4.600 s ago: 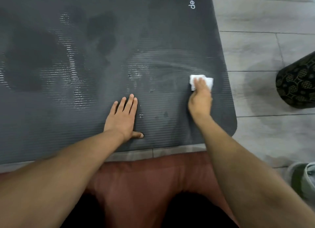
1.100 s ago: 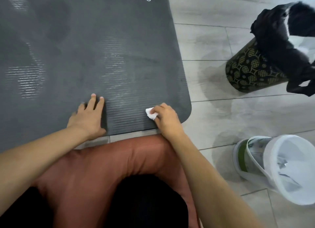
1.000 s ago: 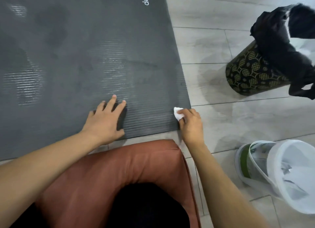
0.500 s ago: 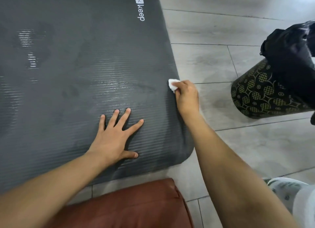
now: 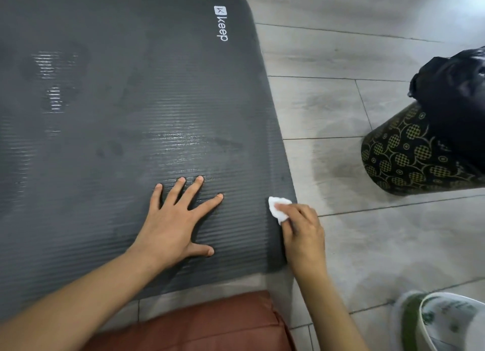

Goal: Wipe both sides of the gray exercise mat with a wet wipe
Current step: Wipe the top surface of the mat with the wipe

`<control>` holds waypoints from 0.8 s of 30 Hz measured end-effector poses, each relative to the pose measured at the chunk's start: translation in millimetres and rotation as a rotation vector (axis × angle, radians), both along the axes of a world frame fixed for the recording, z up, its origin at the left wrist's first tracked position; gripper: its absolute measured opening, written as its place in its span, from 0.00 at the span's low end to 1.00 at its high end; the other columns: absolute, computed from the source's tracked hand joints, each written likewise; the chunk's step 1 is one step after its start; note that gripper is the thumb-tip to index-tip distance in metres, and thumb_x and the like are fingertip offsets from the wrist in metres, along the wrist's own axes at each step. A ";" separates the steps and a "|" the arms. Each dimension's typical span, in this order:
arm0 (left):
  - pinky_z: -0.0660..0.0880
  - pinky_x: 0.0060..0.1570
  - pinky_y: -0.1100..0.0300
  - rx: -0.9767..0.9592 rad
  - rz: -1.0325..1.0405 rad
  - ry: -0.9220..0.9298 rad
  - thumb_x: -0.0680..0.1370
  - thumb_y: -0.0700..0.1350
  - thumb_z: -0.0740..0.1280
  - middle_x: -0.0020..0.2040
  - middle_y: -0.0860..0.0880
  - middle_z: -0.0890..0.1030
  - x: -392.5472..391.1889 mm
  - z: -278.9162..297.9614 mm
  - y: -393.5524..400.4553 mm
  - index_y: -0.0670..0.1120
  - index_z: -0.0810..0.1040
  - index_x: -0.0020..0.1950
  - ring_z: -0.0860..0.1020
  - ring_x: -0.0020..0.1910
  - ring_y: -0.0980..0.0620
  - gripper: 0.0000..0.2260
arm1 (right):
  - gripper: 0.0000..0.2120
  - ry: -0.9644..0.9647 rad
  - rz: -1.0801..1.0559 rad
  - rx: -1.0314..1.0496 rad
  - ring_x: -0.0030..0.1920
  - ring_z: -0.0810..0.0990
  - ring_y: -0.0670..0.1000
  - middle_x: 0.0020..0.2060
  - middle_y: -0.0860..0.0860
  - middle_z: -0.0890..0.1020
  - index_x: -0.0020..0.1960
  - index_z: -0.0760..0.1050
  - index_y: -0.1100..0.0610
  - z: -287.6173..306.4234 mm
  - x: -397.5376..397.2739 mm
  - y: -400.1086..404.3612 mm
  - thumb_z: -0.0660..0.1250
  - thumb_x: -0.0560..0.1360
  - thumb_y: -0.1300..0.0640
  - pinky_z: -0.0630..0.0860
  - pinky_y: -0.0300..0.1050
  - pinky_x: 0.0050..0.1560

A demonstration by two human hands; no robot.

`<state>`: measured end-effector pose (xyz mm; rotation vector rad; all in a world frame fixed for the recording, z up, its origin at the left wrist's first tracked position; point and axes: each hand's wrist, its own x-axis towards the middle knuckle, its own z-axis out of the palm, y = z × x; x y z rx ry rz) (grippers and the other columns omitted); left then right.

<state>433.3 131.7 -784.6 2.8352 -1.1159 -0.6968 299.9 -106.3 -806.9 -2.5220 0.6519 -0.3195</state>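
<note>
The left hand (image 5: 175,220) lay flat on the gray exercise mat (image 5: 126,130) with its fingers spread and straight, thumb out to the side, holding nothing, while the right hand (image 5: 301,228) pinched a crumpled white wet wipe (image 5: 278,208) between curled fingers and pressed it against the mat's right edge near the front corner. Half a second earlier the right hand and wipe had been farther up that same edge; they had since slid back toward the person, down to just above the rounded near corner. The left hand had kept its splayed, palm-down press in almost the same spot on the ribbed surface. The right forearm came in from the lower right with the wrist bent inward, knuckles up; the left forearm reached diagonally from the lower left.

The mat lay flat on the gray tiled floor (image 5: 354,245), its white "keep" logo (image 5: 221,22) at the far right corner, with damp, shiny patches across the ribbing. A reddish-brown cushion (image 5: 210,322) sat just beside the mat's front edge. To the right, well apart from the mat, stood a dark patterned bin (image 5: 409,154) lined with a black bag (image 5: 456,93), and a white container (image 5: 441,322) showed at the lower right corner.
</note>
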 end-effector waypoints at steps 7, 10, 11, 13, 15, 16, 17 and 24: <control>0.66 0.68 0.29 -0.018 -0.046 -0.063 0.56 0.80 0.69 0.80 0.44 0.64 -1.6 -10.3 6.3 0.64 0.60 0.80 0.67 0.76 0.36 0.55 | 0.15 -0.067 0.050 -0.008 0.47 0.78 0.52 0.44 0.49 0.80 0.53 0.83 0.53 -6.7 119.2 -27.4 0.69 0.71 0.68 0.66 0.32 0.48; 0.60 0.73 0.31 -0.024 -0.058 -0.054 0.58 0.80 0.67 0.82 0.45 0.61 -2.2 -15.5 9.7 0.64 0.56 0.81 0.64 0.78 0.37 0.55 | 0.14 -0.076 0.067 -0.002 0.48 0.78 0.55 0.44 0.52 0.80 0.52 0.83 0.55 -8.0 205.6 -44.5 0.67 0.71 0.68 0.67 0.35 0.48; 0.58 0.72 0.32 -0.029 -0.055 -0.060 0.57 0.80 0.66 0.81 0.45 0.62 -2.9 -16.7 10.2 0.64 0.57 0.81 0.65 0.77 0.37 0.55 | 0.14 -0.062 0.071 -0.002 0.49 0.77 0.56 0.46 0.53 0.80 0.52 0.83 0.56 -8.0 230.8 -48.4 0.66 0.72 0.68 0.68 0.39 0.48; 0.59 0.68 0.33 -0.009 -0.059 -0.053 0.57 0.80 0.62 0.79 0.45 0.67 -2.3 -14.0 9.0 0.64 0.62 0.80 0.70 0.74 0.37 0.52 | 0.14 -0.063 0.079 -0.015 0.52 0.76 0.57 0.47 0.53 0.81 0.53 0.83 0.55 -9.4 271.9 -56.7 0.64 0.73 0.67 0.69 0.42 0.49; 0.62 0.65 0.37 -0.054 -0.063 -0.051 0.61 0.79 0.60 0.76 0.45 0.72 1.6 -7.9 7.8 0.64 0.68 0.77 0.75 0.70 0.38 0.45 | 0.14 -0.078 0.073 -0.024 0.52 0.76 0.57 0.48 0.53 0.81 0.52 0.83 0.54 -11.9 295.2 -62.4 0.64 0.73 0.67 0.67 0.40 0.49; 0.63 0.65 0.41 -0.115 -0.055 -0.072 0.66 0.77 0.61 0.74 0.47 0.74 8.5 -4.2 7.1 0.63 0.70 0.75 0.77 0.67 0.40 0.40 | 0.15 -0.086 0.065 -0.023 0.52 0.76 0.57 0.48 0.52 0.81 0.52 0.83 0.54 -12.9 300.1 -64.1 0.63 0.73 0.67 0.65 0.39 0.48; 0.64 0.63 0.45 -0.184 -0.048 -0.107 0.70 0.73 0.62 0.71 0.48 0.76 19.3 -2.5 6.2 0.62 0.72 0.74 0.78 0.64 0.42 0.34 | 0.15 -0.089 0.051 -0.017 0.52 0.76 0.57 0.48 0.52 0.81 0.53 0.83 0.54 -13.7 300.2 -64.4 0.63 0.73 0.67 0.65 0.38 0.48; 0.69 0.65 0.45 -0.354 0.013 -0.300 0.81 0.55 0.56 0.71 0.44 0.74 173.3 -16.5 -63.3 0.50 0.74 0.72 0.75 0.64 0.40 0.22 | 0.17 -0.134 0.080 -0.047 0.48 0.76 0.51 0.48 0.46 0.79 0.53 0.82 0.54 -8.9 207.3 -50.3 0.68 0.70 0.70 0.64 0.30 0.49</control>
